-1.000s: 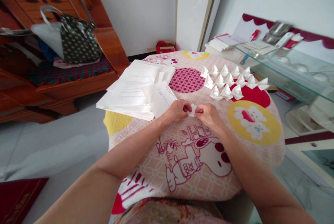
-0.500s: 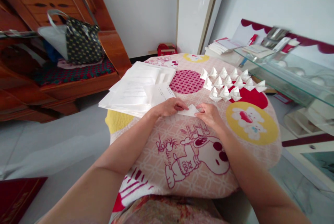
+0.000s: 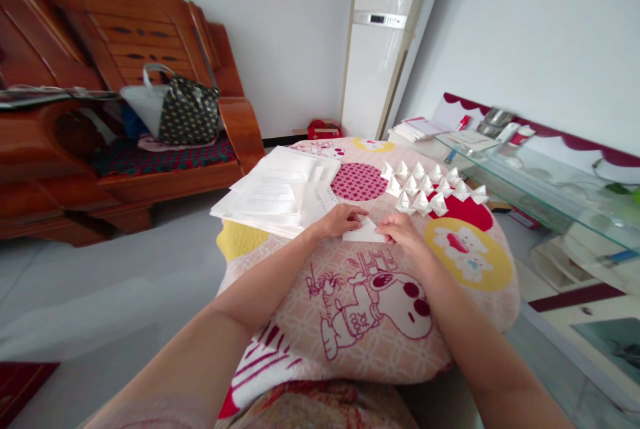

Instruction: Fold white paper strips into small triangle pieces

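Observation:
A small folded white paper (image 3: 366, 232) lies on the patterned tablecloth between my hands. The fingers of my left hand (image 3: 341, 220) are closed on its left upper side. My right hand (image 3: 400, 229) pinches its right edge. Left of my hands is a stack of white sheets (image 3: 265, 190), some with printed lines. Several folded white paper boats (image 3: 421, 201) stand in rows beyond my right hand, partly over a red patch of the cloth.
The cloth-covered round table (image 3: 370, 322) is in front of me. A glass shelf (image 3: 540, 192) with items stands close on its right. On the left is a wooden bench (image 3: 170, 179) with a dotted bag (image 3: 189, 112).
The view has tilted up, so the table appears lower and more of the wall and bench shows. Both hands stay at the paper, whose lower strip now shows more.

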Tool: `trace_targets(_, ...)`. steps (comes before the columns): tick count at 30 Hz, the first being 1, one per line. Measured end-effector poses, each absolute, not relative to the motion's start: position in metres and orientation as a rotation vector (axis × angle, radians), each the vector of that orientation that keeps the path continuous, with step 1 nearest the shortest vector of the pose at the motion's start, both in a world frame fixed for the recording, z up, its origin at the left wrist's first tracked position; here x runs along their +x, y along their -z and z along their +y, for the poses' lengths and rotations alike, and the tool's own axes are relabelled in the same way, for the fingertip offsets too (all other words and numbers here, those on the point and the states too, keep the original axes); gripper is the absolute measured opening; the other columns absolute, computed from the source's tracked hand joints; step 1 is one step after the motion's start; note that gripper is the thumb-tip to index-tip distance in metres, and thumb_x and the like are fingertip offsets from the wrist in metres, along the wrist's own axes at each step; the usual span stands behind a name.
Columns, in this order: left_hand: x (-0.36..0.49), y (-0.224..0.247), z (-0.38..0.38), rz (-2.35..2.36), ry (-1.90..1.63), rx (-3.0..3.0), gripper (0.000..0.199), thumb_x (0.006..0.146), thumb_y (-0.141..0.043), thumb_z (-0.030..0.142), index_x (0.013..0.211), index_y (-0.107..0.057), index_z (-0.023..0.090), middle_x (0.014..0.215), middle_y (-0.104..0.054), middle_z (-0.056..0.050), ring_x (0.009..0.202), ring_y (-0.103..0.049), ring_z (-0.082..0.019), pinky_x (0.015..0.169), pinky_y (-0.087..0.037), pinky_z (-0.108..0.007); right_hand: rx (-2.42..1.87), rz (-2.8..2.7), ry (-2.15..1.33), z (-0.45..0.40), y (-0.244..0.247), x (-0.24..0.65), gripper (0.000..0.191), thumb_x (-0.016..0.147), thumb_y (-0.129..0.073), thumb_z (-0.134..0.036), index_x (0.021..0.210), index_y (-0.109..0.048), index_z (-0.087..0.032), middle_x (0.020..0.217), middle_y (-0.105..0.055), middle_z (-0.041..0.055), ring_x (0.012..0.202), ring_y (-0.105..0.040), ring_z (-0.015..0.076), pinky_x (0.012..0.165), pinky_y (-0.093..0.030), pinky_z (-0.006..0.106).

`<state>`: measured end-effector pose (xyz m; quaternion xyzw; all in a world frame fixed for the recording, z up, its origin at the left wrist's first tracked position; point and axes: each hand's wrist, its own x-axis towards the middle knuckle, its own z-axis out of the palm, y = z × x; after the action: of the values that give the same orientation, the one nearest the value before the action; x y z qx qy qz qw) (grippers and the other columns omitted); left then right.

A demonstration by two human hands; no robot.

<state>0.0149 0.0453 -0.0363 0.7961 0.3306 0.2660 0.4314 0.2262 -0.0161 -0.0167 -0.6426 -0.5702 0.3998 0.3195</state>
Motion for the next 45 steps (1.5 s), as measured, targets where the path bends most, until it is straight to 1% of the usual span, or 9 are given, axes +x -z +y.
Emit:
trace_targets(3, 0.015, 0.036, 0.047, 0.839, -0.713, 1.818, 0.048, 0.074, -0.067, 0.014, 0.122, -0.073, 0.009, 0.062, -0.062, 0.004, 0.056, -0.049, -0.008, 0.057, -0.036, -0.02, -1.642, -1.537, -0.976, -0.017, 0.011, 0.228, 0.013, 0.066, -0.066, -0.03, 0.06, -0.063, -0.018, 0.044, -0.055, -0.0035, 0.042, -0.048, 0.0117, 0.044, -0.037, 0.022)
trace_targets(7, 0.012, 0.033, 0.047, 0.873, -0.828, 1.578, 0.049, 0.071, -0.069, 0.013, 0.12, -0.076, 0.01, 0.058, -0.058, 0.005, 0.052, -0.042, -0.007, 0.053, -0.03, -0.021, -1.517, -1.593, -0.453, -0.02, 0.008, 0.226, 0.019, 0.075, -0.065, -0.037, 0.069, -0.068, -0.02, 0.065, -0.069, 0.0034, 0.063, -0.064, 0.0196, 0.061, -0.051, 0.03)
trace_targets(11, 0.01, 0.031, 0.046, 0.841, -0.883, 1.404, 0.03, 0.071, -0.071, 0.016, 0.099, -0.082, 0.014, 0.063, -0.065, 0.001, 0.057, -0.048, -0.01, 0.056, -0.035, -0.022, -1.283, -1.777, -0.258, -0.029, 0.009, 0.218, 0.022, 0.087, -0.063, -0.038, 0.093, -0.075, -0.021, 0.1, -0.078, 0.0103, 0.095, -0.071, 0.0255, 0.091, -0.055, 0.04)
trace_targets(15, 0.01, 0.03, 0.044, 0.852, -0.822, 1.272, 0.025, 0.07, -0.073, 0.018, 0.093, -0.082, 0.014, 0.063, -0.068, -0.001, 0.053, -0.049, -0.01, 0.055, -0.036, -0.023, -1.167, -1.884, -0.296, -0.033, 0.014, 0.214, 0.018, 0.087, -0.067, -0.034, 0.099, -0.076, -0.022, 0.11, -0.077, 0.0114, 0.108, -0.07, 0.0267, 0.102, -0.053, 0.045)
trace_targets(29, 0.012, 0.02, 0.036, 0.778, -0.777, 1.036, 0.008, 0.073, -0.075, 0.011, 0.08, -0.08, 0.01, 0.069, -0.073, -0.005, 0.06, -0.061, -0.011, 0.062, -0.047, -0.023, -1.136, -1.901, -0.401, -0.031, 0.021, 0.215, 0.015, 0.089, -0.066, -0.03, 0.094, -0.078, -0.022, 0.104, -0.078, 0.0099, 0.101, -0.071, 0.0245, 0.094, -0.056, 0.04)
trace_targets(35, 0.016, 0.017, 0.037, 0.702, -0.817, 0.914, 0.05, 0.099, -0.057, 0.055, 0.087, -0.075, 0.01, 0.089, -0.077, -0.013, 0.079, -0.07, -0.016, 0.072, -0.058, -0.025, -1.25, -1.797, -0.37, -0.036, 0.015, 0.211, 0.024, 0.092, -0.056, -0.033, 0.086, -0.076, -0.02, 0.085, -0.075, 0.0068, 0.08, -0.068, 0.0207, 0.077, -0.053, 0.032)
trace_targets(37, 0.016, 0.017, 0.037, 0.659, -0.779, 0.923, 0.052, 0.098, -0.058, 0.06, 0.09, -0.073, 0.011, 0.089, -0.076, -0.013, 0.078, -0.071, -0.015, 0.074, -0.06, -0.025, -1.306, -1.743, -0.363, -0.037, 0.015, 0.211, 0.028, 0.092, -0.055, -0.036, 0.08, -0.073, -0.019, 0.073, -0.069, 0.004, 0.07, -0.062, 0.0182, 0.068, -0.049, 0.029)
trace_targets(41, 0.017, 0.02, 0.034, 0.603, -0.707, 1.07, 0.038, 0.08, -0.087, 0.042, 0.093, -0.073, 0.009, 0.085, -0.074, -0.007, 0.074, -0.067, -0.009, 0.075, -0.057, -0.021, -1.293, -1.69, -0.42, -0.035, 0.019, 0.211, 0.034, 0.09, -0.055, -0.041, 0.07, -0.068, -0.018, 0.059, -0.058, 0.0004, 0.057, -0.053, 0.0148, 0.055, -0.041, 0.026)
trace_targets(45, 0.022, 0.024, 0.031, 0.623, -0.723, 1.166, 0.044, 0.063, -0.096, 0.039, 0.087, -0.074, 0.009, 0.083, -0.072, -0.004, 0.073, -0.065, -0.009, 0.071, -0.056, -0.021, -1.264, -1.696, -0.41, -0.033, 0.024, 0.207, 0.032, 0.088, -0.056, -0.04, 0.067, -0.067, -0.018, 0.055, -0.054, -0.0005, 0.053, -0.049, 0.0137, 0.052, -0.037, 0.026)
